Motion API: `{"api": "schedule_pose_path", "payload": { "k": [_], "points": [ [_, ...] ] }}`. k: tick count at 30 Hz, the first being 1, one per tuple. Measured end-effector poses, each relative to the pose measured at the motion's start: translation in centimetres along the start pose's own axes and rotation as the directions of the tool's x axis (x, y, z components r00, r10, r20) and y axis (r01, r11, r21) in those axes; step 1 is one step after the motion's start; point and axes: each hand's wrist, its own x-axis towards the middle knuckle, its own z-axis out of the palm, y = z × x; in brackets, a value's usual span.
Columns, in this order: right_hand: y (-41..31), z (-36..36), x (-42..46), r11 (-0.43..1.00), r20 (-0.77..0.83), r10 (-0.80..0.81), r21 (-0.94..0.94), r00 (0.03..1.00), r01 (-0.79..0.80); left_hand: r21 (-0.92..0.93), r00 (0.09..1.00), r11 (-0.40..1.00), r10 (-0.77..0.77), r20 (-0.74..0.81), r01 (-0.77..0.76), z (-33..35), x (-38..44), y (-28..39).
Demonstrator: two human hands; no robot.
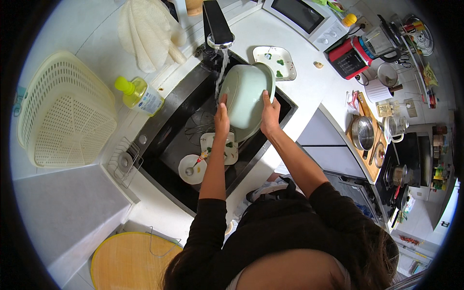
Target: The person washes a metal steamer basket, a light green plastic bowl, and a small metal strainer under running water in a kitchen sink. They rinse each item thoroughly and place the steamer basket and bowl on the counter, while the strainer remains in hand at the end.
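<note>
A large pale green bowl (242,96) is tipped on its side over the dark kitchen sink (165,143), its outer base towards my left hand (222,117). That hand grips its left side, and my right hand (270,113) holds the rim on the right. Water runs from the black faucet (218,27) down beside the bowl's left edge. Lower in the sink lie a rectangular patterned dish (232,156) and a small white bowl (188,178) with a spoon (195,164) in it. A wire rack (195,127) is partly hidden behind my left hand.
Another patterned dish (286,54) lies on the counter behind the sink's right corner. At the left stand a yellow-green soap bottle (145,99) and a cream plastic basket (65,116). Farther right are a microwave (301,16), a red blender (348,58) and a steel pan (362,133) on a wooden board.
</note>
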Motion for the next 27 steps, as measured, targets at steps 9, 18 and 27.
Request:
{"api": "schedule_pose_path", "payload": {
  "k": [9,18,27],
  "points": [
    [-1.3,-0.6,-0.9,0.846,0.433,-0.093,-0.440,0.896,0.301,-0.426,0.915,0.816,-0.395,0.083,0.391,-3.1,1.6,2.4],
    [-2.2,-0.8,-3.8,0.149,0.904,0.104,-0.427,0.415,0.892,-0.691,0.819,0.496,-0.514,0.255,0.526,-8.2,0.0,3.1],
    [0.5,-3.5,-3.4,0.040,0.979,0.071,-0.196,0.193,0.980,-0.597,0.905,0.694,-0.398,0.147,0.402,-10.0,-3.2,3.0]
  ]
}}
